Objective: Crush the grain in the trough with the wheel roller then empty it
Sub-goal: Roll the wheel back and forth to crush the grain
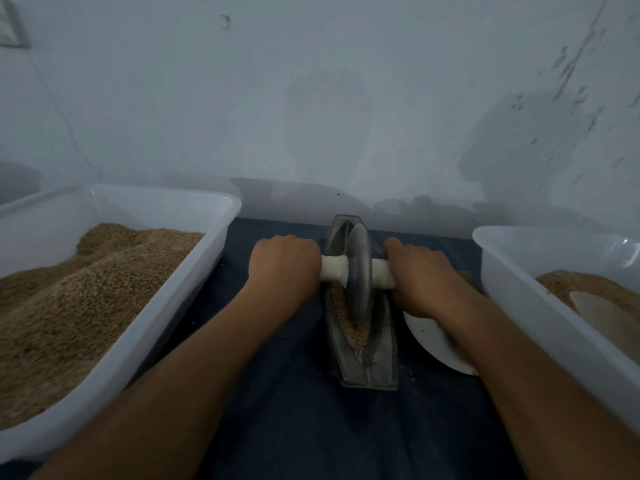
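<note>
Inside trough (381, 362), wheel roller (358, 268) under both hands' grip.

A dull grey metal trough (367, 355) is showing tan, speckled grain (353, 332) inside. A grey wheel roller (358, 268) is carrying a white axle handle (334, 268). Two translucent white tubs (194, 258) are holding golden-brown grain. A plain dark blue cloth (298, 410) is lying underneath, against a pale blue-grey wall (311, 98).

Dark blue cloth (284, 393), metal trough (377, 362) at centre, white tubs left (166, 306) and right (512, 306), white plate (429, 341)
</note>
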A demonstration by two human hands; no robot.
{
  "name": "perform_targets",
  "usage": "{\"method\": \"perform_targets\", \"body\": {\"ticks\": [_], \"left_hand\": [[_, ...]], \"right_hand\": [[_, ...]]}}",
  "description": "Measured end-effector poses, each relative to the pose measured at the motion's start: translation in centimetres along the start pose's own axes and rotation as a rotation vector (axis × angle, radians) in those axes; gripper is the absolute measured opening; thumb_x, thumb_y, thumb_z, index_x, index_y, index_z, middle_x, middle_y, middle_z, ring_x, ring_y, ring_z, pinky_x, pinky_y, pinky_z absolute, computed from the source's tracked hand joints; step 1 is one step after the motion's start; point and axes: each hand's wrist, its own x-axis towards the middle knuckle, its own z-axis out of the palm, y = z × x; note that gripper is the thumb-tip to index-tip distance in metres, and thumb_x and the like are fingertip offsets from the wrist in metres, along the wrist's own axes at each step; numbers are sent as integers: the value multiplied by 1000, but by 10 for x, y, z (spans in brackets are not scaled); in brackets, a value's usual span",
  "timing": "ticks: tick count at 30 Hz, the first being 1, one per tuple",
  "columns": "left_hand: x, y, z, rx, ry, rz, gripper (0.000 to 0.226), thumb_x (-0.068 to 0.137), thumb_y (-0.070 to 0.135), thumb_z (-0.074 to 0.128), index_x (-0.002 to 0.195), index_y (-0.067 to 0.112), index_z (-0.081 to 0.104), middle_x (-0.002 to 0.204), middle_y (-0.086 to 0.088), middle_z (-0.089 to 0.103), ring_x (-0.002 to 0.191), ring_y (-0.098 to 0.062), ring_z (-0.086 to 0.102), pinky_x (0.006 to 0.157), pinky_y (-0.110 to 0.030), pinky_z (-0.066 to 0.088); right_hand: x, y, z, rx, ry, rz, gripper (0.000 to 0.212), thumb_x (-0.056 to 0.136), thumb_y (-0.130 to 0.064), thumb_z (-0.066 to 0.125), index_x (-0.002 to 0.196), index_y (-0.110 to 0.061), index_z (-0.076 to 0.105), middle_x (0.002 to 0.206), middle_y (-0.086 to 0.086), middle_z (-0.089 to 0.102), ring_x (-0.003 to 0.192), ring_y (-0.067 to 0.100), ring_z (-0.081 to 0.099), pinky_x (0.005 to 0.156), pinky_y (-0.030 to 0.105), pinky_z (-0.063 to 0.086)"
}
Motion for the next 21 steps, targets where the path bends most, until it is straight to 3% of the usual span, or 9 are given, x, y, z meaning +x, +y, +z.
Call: {"method": "perform_targets", "body": {"ticks": [21], "left_hand": [[6, -3, 13, -5, 98, 17, 20, 91, 28, 63, 110, 22, 63, 106, 0, 66, 95, -20, 62, 70, -30, 34]], "right_hand": [[9, 6, 7, -42, 60, -28, 43, 77, -29, 72, 106, -21, 42, 103, 5, 63, 95, 30, 60, 66, 35, 33]]}}
